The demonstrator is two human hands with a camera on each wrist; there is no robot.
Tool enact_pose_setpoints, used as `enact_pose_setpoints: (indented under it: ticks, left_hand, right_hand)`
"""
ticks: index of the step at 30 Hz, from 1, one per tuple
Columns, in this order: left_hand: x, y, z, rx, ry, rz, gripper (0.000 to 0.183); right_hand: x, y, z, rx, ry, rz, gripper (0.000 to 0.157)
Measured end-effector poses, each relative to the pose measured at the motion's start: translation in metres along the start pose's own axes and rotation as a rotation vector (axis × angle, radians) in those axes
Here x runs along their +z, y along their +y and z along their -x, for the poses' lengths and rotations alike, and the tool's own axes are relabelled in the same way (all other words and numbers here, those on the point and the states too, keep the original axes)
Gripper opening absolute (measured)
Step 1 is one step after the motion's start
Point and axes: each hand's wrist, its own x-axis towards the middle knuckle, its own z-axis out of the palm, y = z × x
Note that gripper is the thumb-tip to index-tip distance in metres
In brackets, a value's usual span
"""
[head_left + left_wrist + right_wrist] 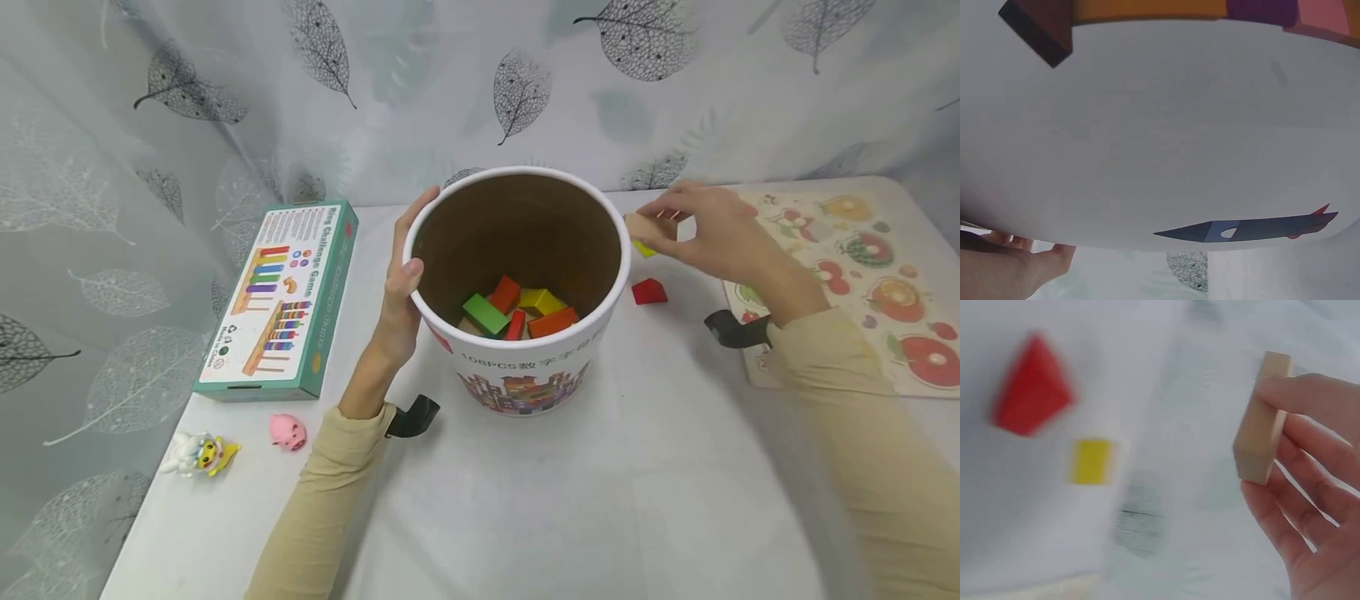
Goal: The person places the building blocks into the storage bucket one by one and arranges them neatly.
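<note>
A large white bucket with printed pictures stands tilted toward the camera, several coloured wooden blocks lying on its bottom. My left hand grips its left side, thumb at the rim; the left wrist view shows mostly the bucket's white wall. To the right of the bucket, my right hand pinches a plain wooden block between thumb and fingers, raised off the table. Below that hand lie a yellow block and a red block, both on the white tabletop.
A green-edged game box lies at the left. In front of it are a pink pig figure and a small white-and-yellow figure. A fruit-patterned mat covers the right side, and a leaf-print curtain hangs behind the table.
</note>
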Motion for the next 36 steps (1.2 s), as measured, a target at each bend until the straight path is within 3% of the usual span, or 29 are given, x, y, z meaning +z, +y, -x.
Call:
enact_pose_setpoints:
  ticks: [3,8,11,16,21,25,31,36]
  left_hand:
    - [0.0,0.001,0.0,-0.002,0.001,0.001,0.091]
    - [0.0,0.0,0.0,-0.006,0.004,0.005,0.091]
    - [0.0,0.0,0.001,-0.008,0.007,0.011,0.092]
    - [0.001,0.0,0.001,-0.009,0.003,0.01,0.091]
    - [0.001,0.0,0.0,-0.011,0.002,-0.012,0.091]
    - [0.0,0.0,-0.001,-0.012,0.002,-0.013,0.092]
    - [0.0,-0.001,-0.001,-0.006,-0.004,0.002,0.091]
    - [0.0,-0.001,-0.001,-0.005,0.002,-0.003,0.091]
  right_hand:
    - [-0.023,-0.015,-0.001,-0.033,0.136,0.009,0.041]
    - [-0.048,-0.043,-0.002,-0.175,0.39,-0.075,0.048]
    - [-0.058,-0.064,-0.003,-0.264,0.45,-0.109,0.05]
    - [-0.066,-0.09,-0.003,-0.419,0.453,-0.156,0.049]
    - [-0.066,-0.089,-0.011,-0.53,0.38,-0.183,0.056]
    - [-0.063,-0.101,-0.012,-0.541,0.338,-0.182,0.056]
    - [-0.061,-0.134,-0.007,-0.477,0.331,-0.304,0.05]
    - [-0.061,-0.141,-0.006,-0.491,0.278,-0.282,0.046]
